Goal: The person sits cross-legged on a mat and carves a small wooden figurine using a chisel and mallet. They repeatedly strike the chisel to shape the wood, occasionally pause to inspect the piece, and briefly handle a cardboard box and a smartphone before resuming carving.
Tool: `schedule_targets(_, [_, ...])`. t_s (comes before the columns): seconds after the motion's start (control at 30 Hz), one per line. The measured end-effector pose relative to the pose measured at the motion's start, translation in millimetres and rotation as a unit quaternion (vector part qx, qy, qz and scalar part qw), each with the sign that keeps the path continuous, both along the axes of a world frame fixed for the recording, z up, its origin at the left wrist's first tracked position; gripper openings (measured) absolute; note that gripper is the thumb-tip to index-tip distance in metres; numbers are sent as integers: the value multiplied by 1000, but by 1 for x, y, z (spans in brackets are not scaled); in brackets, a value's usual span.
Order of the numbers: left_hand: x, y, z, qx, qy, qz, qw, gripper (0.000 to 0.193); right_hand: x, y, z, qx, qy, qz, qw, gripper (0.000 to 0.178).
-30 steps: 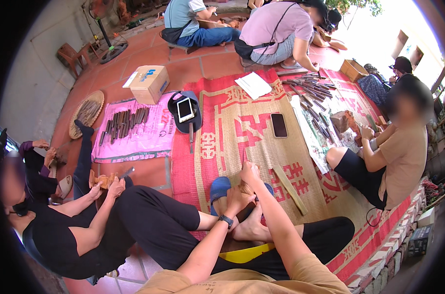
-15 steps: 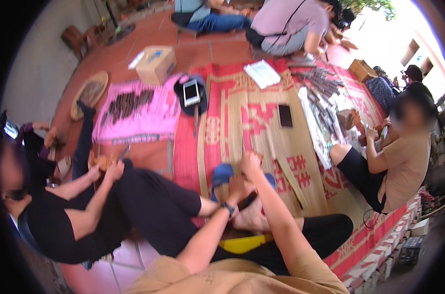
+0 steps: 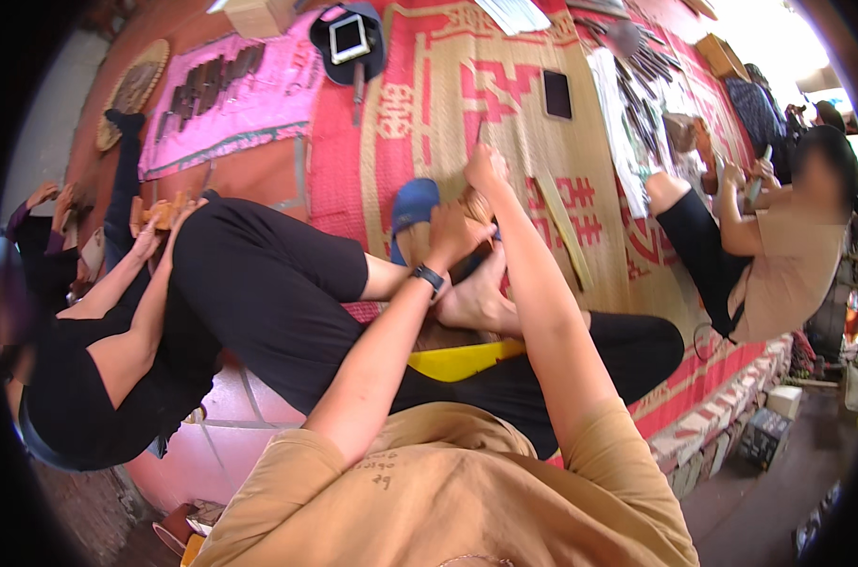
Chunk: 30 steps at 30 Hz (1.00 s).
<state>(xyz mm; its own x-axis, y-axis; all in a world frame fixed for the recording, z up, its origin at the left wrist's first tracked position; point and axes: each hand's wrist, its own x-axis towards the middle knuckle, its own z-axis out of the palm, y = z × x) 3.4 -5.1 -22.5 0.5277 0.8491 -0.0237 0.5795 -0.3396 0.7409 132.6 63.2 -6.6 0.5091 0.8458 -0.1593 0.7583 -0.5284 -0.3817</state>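
Note:
My left hand (image 3: 457,236), with a dark watch on its wrist, is closed on a brown wooden piece (image 3: 474,202) held low by my bare feet. Just beyond it my right hand (image 3: 487,170) is closed round a thin tool (image 3: 479,134), whose narrow end sticks out past my fist. The fingers hide most of the tool, so its exact kind does not show. A blue slipper (image 3: 410,215) lies to the left of my hands. Below them, a yellow curved thing (image 3: 467,361) rests across my lap.
Ahead on the red-and-tan mat (image 3: 420,57) lie a black phone (image 3: 557,94), a flat wooden strip (image 3: 563,231) and a cap (image 3: 339,66) with a white phone on it. Several tools lie on a pink cloth (image 3: 287,99). People sit working at left and right (image 3: 779,265).
The view has tipped downward, so the mat and its things sit higher in the picture. My left hand has come up onto the wooden piece, near my right hand.

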Motion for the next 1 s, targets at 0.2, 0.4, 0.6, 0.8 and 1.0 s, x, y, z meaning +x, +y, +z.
schedule_targets(0.2, [-1,0,-10,-31,18,35,999,64,7,-9,13,-7,46,80,996,22])
schedule_targets(0.4, [-1,2,-2,-25,18,22,999,67,1,2,11,-15,28,58,998,24])
schedule_targets(0.6, [0,-3,1,-12,14,36,999,66,6,7,13,-53,34,84,994,26])
schedule_targets(0.8, [-4,-2,-3,-10,15,43,999,66,-8,1,21,-69,33,110,991,26])
schedule_targets(1.0, [-3,-1,-1,8,13,33,999,66,-1,0,9,-40,27,96,994,29])
